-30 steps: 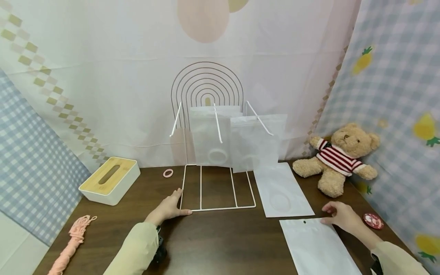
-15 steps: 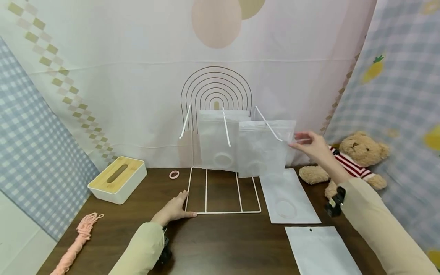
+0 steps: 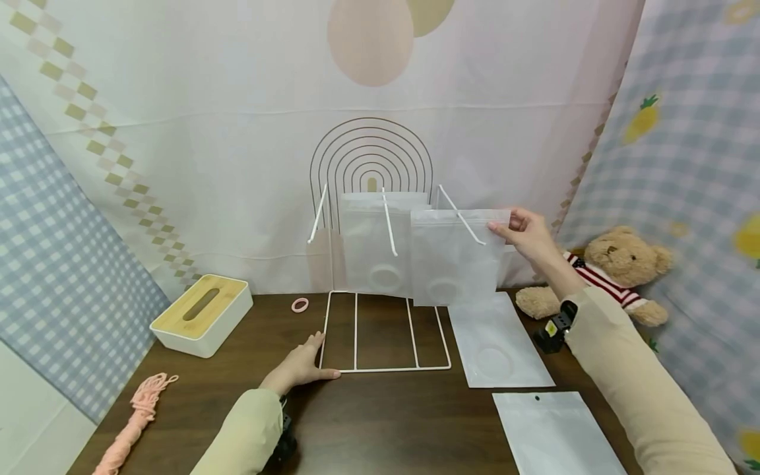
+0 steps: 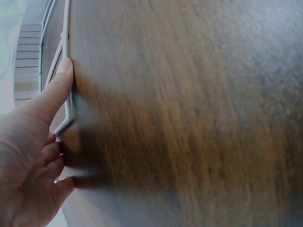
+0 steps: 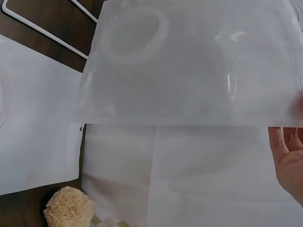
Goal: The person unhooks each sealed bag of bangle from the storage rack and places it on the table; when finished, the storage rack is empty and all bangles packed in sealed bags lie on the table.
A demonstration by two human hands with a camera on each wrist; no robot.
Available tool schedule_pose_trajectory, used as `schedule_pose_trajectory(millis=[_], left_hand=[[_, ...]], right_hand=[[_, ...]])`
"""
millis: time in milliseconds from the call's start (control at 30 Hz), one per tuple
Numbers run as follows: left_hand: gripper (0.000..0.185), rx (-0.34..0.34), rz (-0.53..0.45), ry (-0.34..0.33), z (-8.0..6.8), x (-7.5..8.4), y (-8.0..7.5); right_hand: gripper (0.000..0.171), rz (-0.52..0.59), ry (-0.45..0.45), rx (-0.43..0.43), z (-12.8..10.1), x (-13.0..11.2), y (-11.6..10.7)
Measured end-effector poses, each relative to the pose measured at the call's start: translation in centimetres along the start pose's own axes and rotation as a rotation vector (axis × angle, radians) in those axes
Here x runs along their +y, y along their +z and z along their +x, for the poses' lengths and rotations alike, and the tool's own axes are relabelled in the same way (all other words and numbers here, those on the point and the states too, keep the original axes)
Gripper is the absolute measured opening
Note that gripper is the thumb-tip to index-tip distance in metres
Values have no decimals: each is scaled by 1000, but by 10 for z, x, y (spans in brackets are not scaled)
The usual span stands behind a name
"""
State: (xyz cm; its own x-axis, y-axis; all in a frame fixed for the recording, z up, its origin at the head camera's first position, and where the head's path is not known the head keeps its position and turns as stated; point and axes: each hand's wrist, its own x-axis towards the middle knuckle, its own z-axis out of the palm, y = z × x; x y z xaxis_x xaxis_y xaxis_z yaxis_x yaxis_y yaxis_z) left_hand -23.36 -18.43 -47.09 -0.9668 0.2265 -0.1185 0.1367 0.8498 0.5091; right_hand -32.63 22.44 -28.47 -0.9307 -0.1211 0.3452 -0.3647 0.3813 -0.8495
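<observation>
A white wire rack [image 3: 392,371] stands on the table with three slanting hook arms. My left hand [image 3: 299,363] holds its front left corner; in the left wrist view the thumb [image 4: 59,85] lies on the front bar and the other fingers bend beside the corner. A frosted zip bag [image 3: 452,254] with a ring shape inside hangs at the right arm. My right hand [image 3: 528,237] pinches its upper right corner, thumb in front. Behind it, at the middle arm, hangs a similar zip bag [image 3: 373,244], partly covered.
Two pale bags lie at right: one bag [image 3: 505,330] with a ring outline, and a nearer bag [image 3: 555,429] with a hole. A teddy bear [image 3: 620,254] sits behind my right forearm. At left are a tissue box [image 3: 231,313], pink ring [image 3: 299,305] and pink cord [image 3: 139,419].
My right hand has risen from the nearer flat bag up to the hanging bag and now pinches its corner. The left hand has stayed at the rack's corner.
</observation>
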Motion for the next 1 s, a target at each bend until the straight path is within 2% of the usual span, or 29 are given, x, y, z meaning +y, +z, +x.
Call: schedule_pose_trajectory(millis=[133,300,433,700,1000], left_hand=[[94,1,6,7,-1,0,-1],[94,0,1,8,0,-1,0],[94,-4,-1,10,1,-2,1],[93,6,12,22,0,-3,0],[94,6,8,29,1,-2,2]], right_hand=[[13,-32,8,8,-8,-4,-1],[23,-49,-1,-24,-20,-12,0],[27,-26,-3,-36,-29,-18,-1],[14,74,14,-70,-46,-24,-1],[12,72,14,-68,-66,-28,-9]])
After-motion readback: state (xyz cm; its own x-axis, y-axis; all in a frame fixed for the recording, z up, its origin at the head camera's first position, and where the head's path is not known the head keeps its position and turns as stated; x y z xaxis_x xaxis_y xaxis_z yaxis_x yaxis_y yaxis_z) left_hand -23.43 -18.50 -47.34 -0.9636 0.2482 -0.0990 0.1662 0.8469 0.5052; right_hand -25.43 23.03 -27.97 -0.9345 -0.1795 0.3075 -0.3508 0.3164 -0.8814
